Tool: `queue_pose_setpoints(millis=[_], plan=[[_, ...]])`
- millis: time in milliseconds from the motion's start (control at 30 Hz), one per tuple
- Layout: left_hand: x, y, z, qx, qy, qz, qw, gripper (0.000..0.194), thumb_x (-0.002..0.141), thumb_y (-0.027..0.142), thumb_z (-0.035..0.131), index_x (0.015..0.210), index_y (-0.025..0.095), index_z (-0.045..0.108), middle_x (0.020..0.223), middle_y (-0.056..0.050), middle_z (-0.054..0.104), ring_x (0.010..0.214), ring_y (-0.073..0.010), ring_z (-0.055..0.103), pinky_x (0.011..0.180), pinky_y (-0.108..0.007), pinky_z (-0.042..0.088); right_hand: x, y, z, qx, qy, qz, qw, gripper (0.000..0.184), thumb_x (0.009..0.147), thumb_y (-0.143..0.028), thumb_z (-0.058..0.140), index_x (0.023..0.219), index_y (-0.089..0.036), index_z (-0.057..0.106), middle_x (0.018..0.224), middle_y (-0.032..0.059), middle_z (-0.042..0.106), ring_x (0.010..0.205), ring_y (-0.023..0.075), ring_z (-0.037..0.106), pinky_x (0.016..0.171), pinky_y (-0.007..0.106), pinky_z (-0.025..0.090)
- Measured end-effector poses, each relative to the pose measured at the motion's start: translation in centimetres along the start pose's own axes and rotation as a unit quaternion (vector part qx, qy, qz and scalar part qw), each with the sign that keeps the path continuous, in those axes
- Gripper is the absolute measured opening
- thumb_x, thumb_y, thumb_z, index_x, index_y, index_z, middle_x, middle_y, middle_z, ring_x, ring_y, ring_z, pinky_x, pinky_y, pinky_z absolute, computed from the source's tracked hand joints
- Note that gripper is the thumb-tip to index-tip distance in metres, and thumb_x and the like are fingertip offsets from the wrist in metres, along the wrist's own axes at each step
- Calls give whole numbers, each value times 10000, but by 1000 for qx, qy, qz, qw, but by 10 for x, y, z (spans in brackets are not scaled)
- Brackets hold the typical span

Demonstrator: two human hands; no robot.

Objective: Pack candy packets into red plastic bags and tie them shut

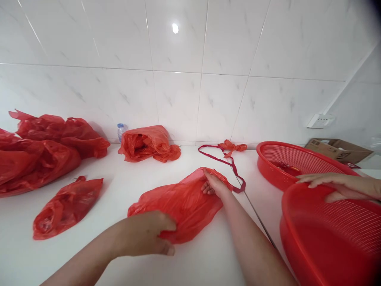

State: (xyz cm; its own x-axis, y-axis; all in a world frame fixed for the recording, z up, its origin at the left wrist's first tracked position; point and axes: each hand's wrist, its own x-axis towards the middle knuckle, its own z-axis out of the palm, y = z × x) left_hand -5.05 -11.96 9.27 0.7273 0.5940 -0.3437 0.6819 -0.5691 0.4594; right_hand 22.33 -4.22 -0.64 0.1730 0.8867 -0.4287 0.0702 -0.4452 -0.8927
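A crumpled, thin red plastic bag (184, 202) lies spread on the white table between my hands. My left hand (145, 234) is curved around its near left edge, with a gap between thumb and fingertips where the red film runs in toward the palm. At the bag's far right end, my right hand (214, 186) has its fingers curled against the film, gripping it near the top edge. A dark red strap (236, 174) loops on the table just beyond my right hand.
Red bags are heaped at left (50, 155); a smaller red bag (68, 206) lies nearer. By the wall stand a bottle (120, 132) and a bundled bag (149, 143). Another person's hand (336, 184) rests on a red basket (290, 238), beside a second basket (264, 167) and a cardboard box (336, 149).
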Motion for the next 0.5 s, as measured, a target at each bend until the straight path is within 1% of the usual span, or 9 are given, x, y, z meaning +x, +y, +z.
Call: queue_pose_setpoints(millis=[67, 133, 200, 233, 267, 300, 333, 400, 500], plan=[[5, -2, -9, -22, 75, 35, 996, 374, 805, 424, 545, 1168, 351, 601, 1226, 32, 613, 1083, -201, 583, 872, -298, 491, 2, 0, 0, -1, -1, 2, 1000, 650, 819, -720, 326, 978, -132, 553, 573, 53, 629, 429, 97, 562, 372, 150, 404], [18, -10, -15, 24, 197, 64, 978, 351, 850, 388, 484, 1187, 355, 578, 1302, 28, 554, 1134, -208, 544, 912, -324, 471, 2, -1, 0, -2, -9, 3, 1000, 625, 834, -704, 316, 898, -133, 564, 569, 53, 623, 426, 91, 555, 372, 149, 397], [35, -23, -17, 134, 319, 71, 936, 289, 857, 357, 472, 1094, 315, 631, 1375, -5, 485, 1226, -263, 462, 997, -420, 397, 2, -3, -1, -5, -19, 1, 1000, 608, 849, -688, 301, 847, -139, 564, 558, 49, 615, 432, 93, 559, 375, 152, 395], [43, -33, -17, 186, 358, 65, 913, 254, 851, 343, 478, 1022, 288, 658, 1400, -25, 455, 1272, -296, 406, 1028, -478, 344, 2, -4, -2, -7, -24, 0, 1000, 601, 858, -677, 293, 824, -142, 565, 551, 46, 610, 434, 94, 560, 375, 153, 393], [51, -43, -16, 220, 380, 50, 897, 232, 840, 336, 489, 968, 265, 670, 1412, -48, 437, 1304, -321, 356, 1036, -517, 310, 2, -5, -3, -11, -30, -2, 999, 596, 867, -666, 285, 799, -145, 566, 544, 43, 606, 433, 93, 559, 375, 152, 388], [58, -54, -13, 233, 388, 31, 891, 216, 828, 340, 500, 922, 253, 673, 1402, -66, 445, 1311, -332, 342, 1027, -535, 306, 3, -6, -4, -15, -37, -3, 999, 593, 876, -653, 279, 772, -146, 569, 538, 41, 603, 431, 90, 556, 375, 152, 385], [63, -65, -10, 228, 380, 12, 896, 213, 821, 350, 503, 901, 247, 671, 1381, -76, 466, 1299, -332, 359, 1013, -530, 322, 4, -6, -6, -20, -43, -4, 999, 589, 885, -639, 277, 746, -147, 570, 532, 39, 600, 427, 87, 551, 374, 151, 380], [71, -87, -1, 171, 363, -25, 916, 238, 827, 370, 483, 915, 240, 662, 1325, -78, 516, 1227, -309, 449, 979, -478, 379, 8, -8, -10, -30, -53, -3, 998, 573, 899, -608, 286, 707, -148, 569, 522, 36, 597, 418, 83, 539, 369, 150, 365], [79, -112, 15, 23, 347, -63, 936, 310, 836, 422, 475, 1051, 257, 625, 1249, -33, 575, 1104, -245, 555, 931, -353, 448, 15, -10, -15, -49, -51, -3, 997, 512, 913, -539, 331, 672, -152, 563, 509, 27, 592, 408, 79, 521, 369, 152, 349]])
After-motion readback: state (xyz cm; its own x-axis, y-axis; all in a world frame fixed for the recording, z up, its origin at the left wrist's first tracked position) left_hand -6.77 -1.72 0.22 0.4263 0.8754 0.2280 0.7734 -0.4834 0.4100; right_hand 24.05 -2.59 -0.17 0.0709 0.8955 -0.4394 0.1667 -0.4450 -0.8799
